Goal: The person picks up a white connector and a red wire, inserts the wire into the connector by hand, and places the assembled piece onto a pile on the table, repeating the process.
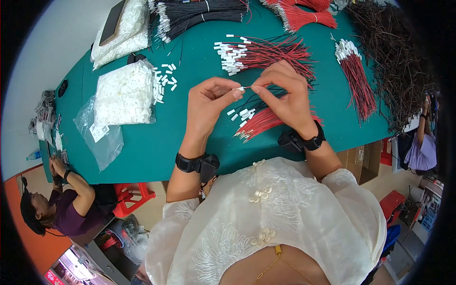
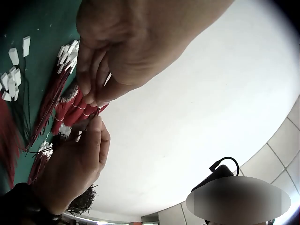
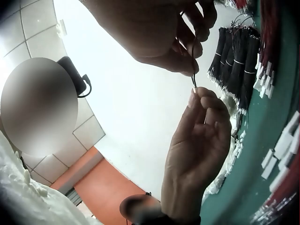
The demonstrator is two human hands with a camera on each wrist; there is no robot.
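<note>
My left hand (image 1: 211,102) pinches a small white connector (image 1: 241,89) between thumb and forefinger, above the green table. Close on its right, my right hand (image 1: 285,95) pinches a thin wire at the connector's end. In the right wrist view a dark wire (image 3: 193,79) runs between the fingertips of the right hand (image 3: 164,35) and those of the left hand (image 3: 199,145). The left wrist view shows both hands' fingertips nearly meeting; the connector is hidden there. Below the hands lie red wires (image 1: 266,122) and a few white connectors (image 1: 247,114).
Red and black wires with white connectors (image 1: 232,59) lie beyond the hands. A bag of white connectors (image 1: 123,95) sits left, loose ones beside it. Black wire bundles (image 1: 204,19) and red bundles (image 1: 308,19) lie at the back, a dark tangled pile (image 1: 394,57) at right.
</note>
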